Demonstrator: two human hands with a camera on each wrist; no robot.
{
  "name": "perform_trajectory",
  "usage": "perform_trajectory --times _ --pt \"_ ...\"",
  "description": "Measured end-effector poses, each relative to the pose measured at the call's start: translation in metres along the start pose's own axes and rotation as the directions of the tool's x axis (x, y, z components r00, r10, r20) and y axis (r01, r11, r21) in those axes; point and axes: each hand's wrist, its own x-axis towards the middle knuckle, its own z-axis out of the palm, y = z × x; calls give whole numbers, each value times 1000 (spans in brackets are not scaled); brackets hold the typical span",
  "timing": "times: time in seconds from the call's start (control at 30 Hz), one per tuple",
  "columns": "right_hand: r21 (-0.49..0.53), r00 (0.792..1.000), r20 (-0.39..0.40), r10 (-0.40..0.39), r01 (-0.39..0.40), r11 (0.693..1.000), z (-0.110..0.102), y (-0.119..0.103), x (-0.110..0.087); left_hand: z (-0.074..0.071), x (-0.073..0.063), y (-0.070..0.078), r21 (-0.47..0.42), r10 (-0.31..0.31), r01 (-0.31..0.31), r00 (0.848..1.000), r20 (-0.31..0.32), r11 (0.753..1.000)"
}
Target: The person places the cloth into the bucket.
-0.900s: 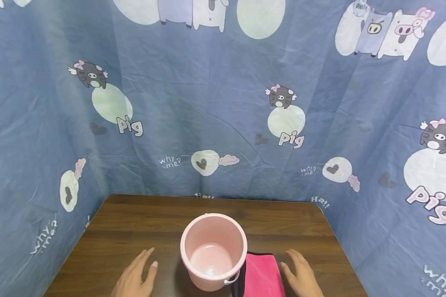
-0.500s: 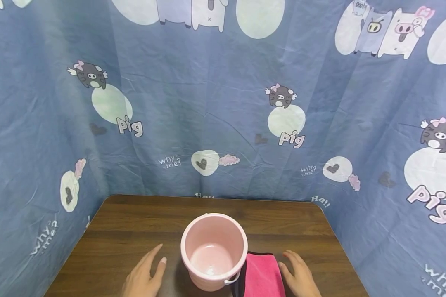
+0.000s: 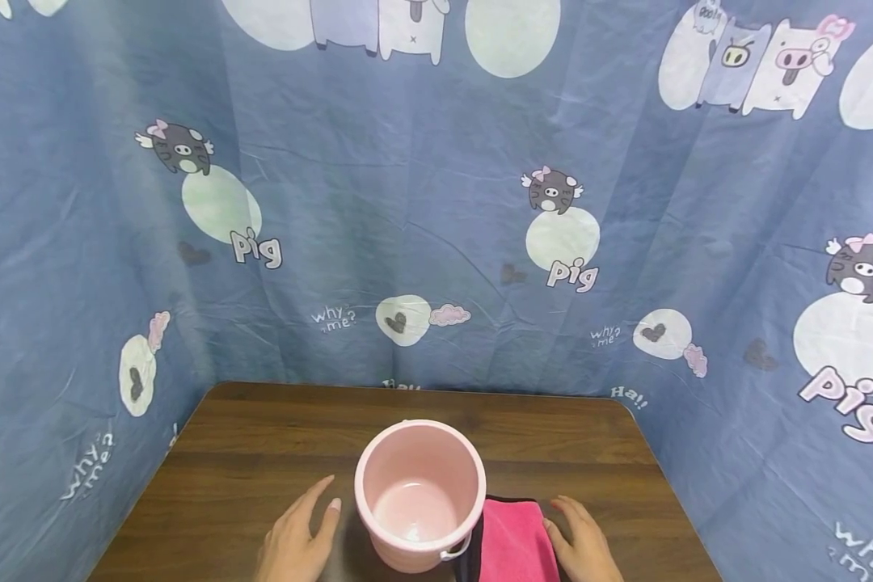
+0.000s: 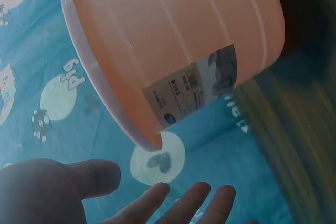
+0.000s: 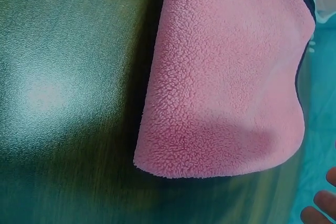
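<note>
A pale pink bucket (image 3: 420, 501) stands upright on the table, its inside bare and its white handle (image 3: 457, 551) folded down at the right. In the left wrist view a printed label (image 4: 194, 87) shows on the bucket's side (image 4: 157, 30). To the bucket's left, my left hand (image 3: 298, 537) is held apart from it, fingers extended and thumb spread. A bright pink fluffy cloth (image 3: 516, 540) with dark edging lies folded on the bucket's right. My right hand (image 3: 584, 543) is at the cloth's right edge, fingers loosely bent; whether it touches the cloth I cannot tell.
The brown wooden table (image 3: 276, 436) has rounded far corners. A blue curtain (image 3: 436, 226) printed with pigs hangs behind it and along both sides, close to its edges.
My left hand has moved right and slightly forward, nearer the bucket. My right hand has shifted a little left toward the cloth. Bucket and cloth have stayed in place.
</note>
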Motion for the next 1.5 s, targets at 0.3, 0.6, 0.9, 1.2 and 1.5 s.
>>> perform_trajectory --times 0.3,0.6,0.9,1.2,1.5 --pt "-10 1000 -9 -9 9 1000 4 2 0 6 3 3 -33 31 -32 999 -29 999" --pt "-1 1000 -3 -11 11 1000 8 1 0 10 3 9 -47 32 -34 998 -47 998" --pt "28 1000 14 4 -4 1000 12 4 -2 15 5 11 -78 49 -54 997 -60 995" --pt "26 999 -32 -39 40 999 22 5 -3 18 4 13 -120 55 -62 997 -58 991" --pt "3 995 -80 -60 60 998 30 6 -4 19 3 15 -113 61 -66 997 -47 991"
